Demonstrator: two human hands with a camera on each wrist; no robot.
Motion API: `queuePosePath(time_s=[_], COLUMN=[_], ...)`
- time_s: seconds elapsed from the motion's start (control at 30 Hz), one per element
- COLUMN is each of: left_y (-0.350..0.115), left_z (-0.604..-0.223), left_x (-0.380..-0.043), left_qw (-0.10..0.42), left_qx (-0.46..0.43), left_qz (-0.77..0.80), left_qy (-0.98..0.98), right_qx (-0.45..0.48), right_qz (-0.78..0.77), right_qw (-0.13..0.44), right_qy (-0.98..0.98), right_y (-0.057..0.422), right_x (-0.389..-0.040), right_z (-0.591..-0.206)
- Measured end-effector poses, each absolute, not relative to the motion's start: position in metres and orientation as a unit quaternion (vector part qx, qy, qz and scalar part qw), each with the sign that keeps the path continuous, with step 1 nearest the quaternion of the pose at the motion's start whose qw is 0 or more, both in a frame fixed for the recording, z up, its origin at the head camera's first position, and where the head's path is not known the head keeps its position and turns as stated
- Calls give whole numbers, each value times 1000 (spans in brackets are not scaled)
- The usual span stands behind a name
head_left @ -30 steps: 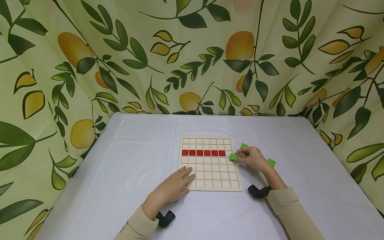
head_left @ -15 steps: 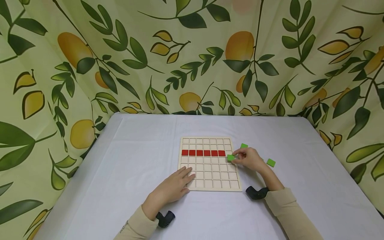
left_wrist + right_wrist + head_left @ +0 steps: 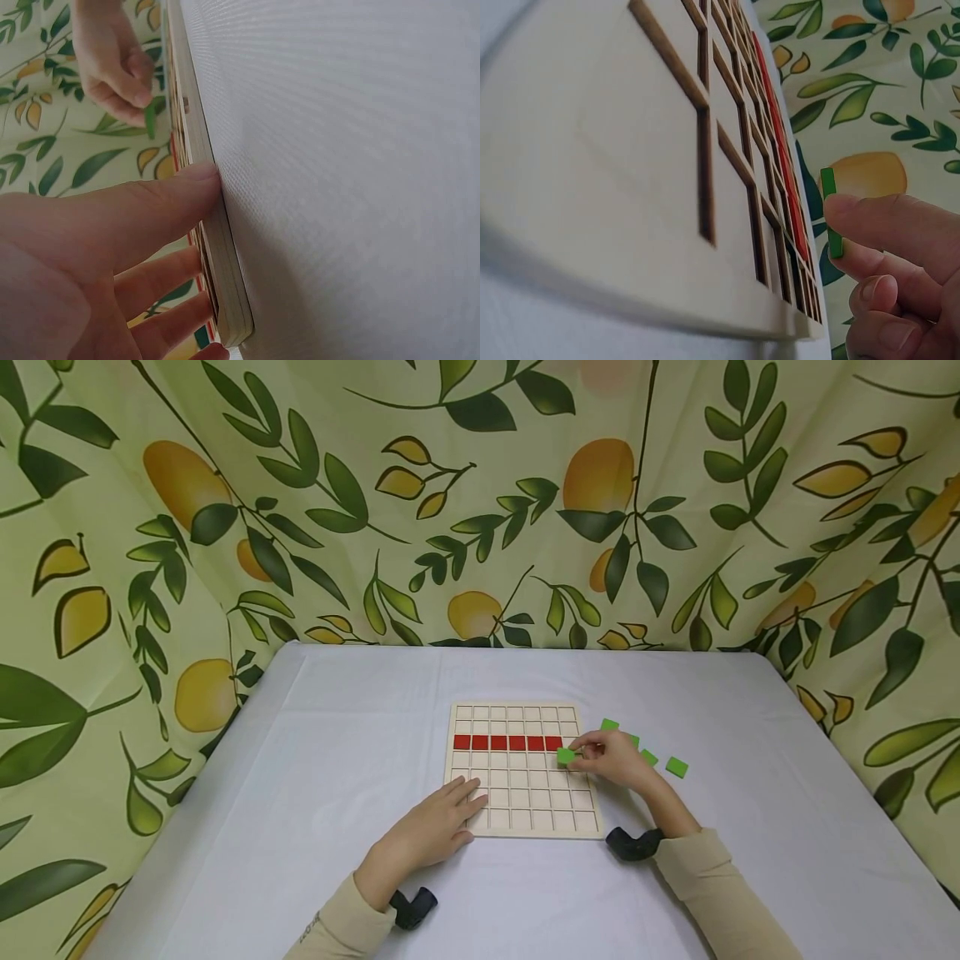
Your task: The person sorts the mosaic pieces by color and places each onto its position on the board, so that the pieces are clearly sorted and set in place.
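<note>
- The right hand's point(image 3: 611, 758) fingertips point(image 3: 844, 210) are nearly together, with only a green tile point(image 3: 566, 757) pinched between them; the lower fingers curl in below.
- That tile is over the board point(image 3: 519, 798), towards its right side and, in the head view, just nearer the person than the right end of the red row. Both wrist views show it apart from the surface.
- It looks thin, plain and bright green on its face, darker along the edge, and roughly parallel to the board.
- The step in hand appears to be carrying this tile to a cell; which cell, one cannot tell. The next move seems to call for squaring its sides to the grid lines and lowering it level before the pinch loosens.
- The left hand point(image 3: 435, 827) has its fingers spread over the board's near left corner, thumb against the near edge, probably steadying it; it pinches nothing.
- Six red tiles point(image 3: 499, 742) fill the board's third row from the far side, starting at the left; the fingers partly hide the seventh cell.
- Beyond the board's right edge, four loose green tiles point(image 3: 677, 767) lie on the white cloth point(image 3: 300, 793).
- Past the board's far side hangs a leaf-print curtain point(image 3: 510, 568).
</note>
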State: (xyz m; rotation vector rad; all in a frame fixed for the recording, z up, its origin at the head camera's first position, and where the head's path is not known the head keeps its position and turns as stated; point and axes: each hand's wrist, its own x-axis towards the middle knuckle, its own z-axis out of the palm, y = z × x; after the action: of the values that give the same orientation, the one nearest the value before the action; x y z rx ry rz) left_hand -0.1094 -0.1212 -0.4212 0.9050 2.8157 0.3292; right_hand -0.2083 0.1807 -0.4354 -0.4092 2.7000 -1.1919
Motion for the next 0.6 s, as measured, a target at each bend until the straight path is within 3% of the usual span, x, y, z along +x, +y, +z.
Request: queuePosePath(time_s=[0.6], left_y=[-122], left_z=[-423], left_x=[-111], left_qw=[82], left_qx=[300], left_qz=[109], left_qy=[944], right_qx=[-157], right_qz=[-397], right_qw=[80], right_qy=[901], right_y=[163], right_x=[-211], right_z=[-435])
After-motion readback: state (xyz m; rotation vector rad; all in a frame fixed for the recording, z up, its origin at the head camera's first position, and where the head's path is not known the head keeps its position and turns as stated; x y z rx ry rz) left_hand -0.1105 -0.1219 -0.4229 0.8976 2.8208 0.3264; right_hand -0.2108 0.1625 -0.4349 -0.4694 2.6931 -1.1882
